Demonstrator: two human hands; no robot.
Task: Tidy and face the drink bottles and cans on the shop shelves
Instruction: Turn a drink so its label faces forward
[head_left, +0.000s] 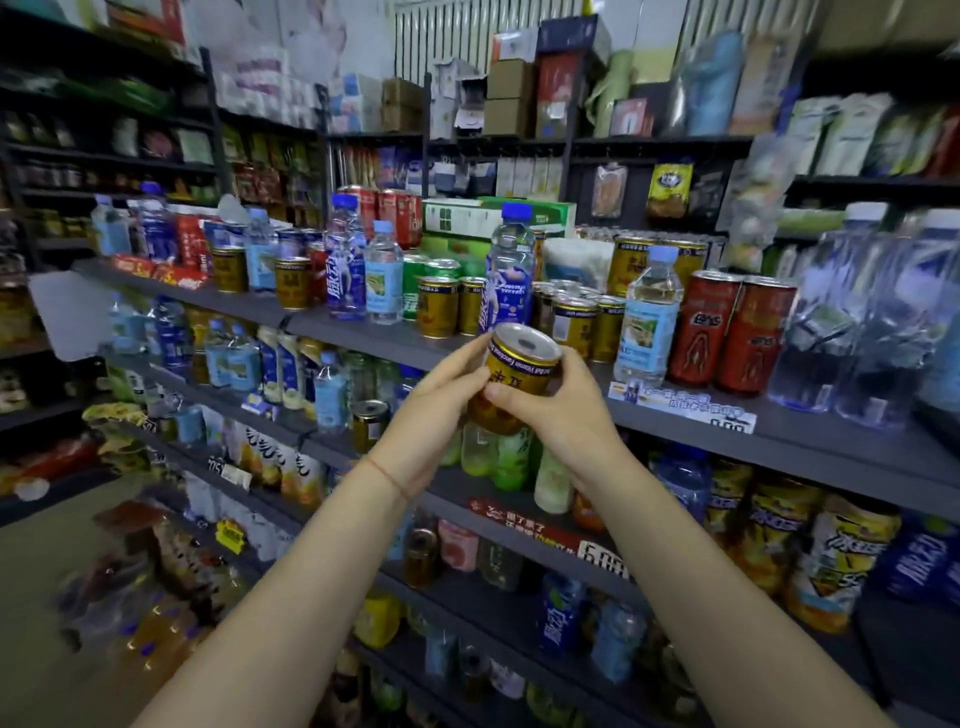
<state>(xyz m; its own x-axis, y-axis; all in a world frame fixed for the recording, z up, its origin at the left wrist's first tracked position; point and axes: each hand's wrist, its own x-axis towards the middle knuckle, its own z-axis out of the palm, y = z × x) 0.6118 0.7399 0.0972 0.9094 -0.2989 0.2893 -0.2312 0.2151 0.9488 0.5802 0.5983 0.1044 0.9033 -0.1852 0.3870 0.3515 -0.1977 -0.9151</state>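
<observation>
a cramped shop aisle is seen, lined with dark grey shelves (779, 441) crowded with drinks, while cartons and packets are stacked higher up. a gold can (511, 382) is held in front of the upper drinks shelf, tilted so that its silver top faces the camera. it is gripped from both sides: the left hand (434, 415) is curled round its left flank, and the right hand (558, 405) is wrapped round its right flank, with the thumb laid across the label. the can is kept clear of the shelf, just before a row of matching gold cans (574, 325).

the lower part of the held can is covered by the fingers, so its label is only partly shown. on its upper band, small print is wrapped round the rim and the words "vitamin functional" can just be made out. beside it on the shelf, a clear water bottle (647, 317) with a pale blue label and two tall red cans (732, 332) are stood. a price strip (683, 408) is fixed to the shelf edge, its writing too blurred to be read. the outer edges of the view are smeared.
</observation>
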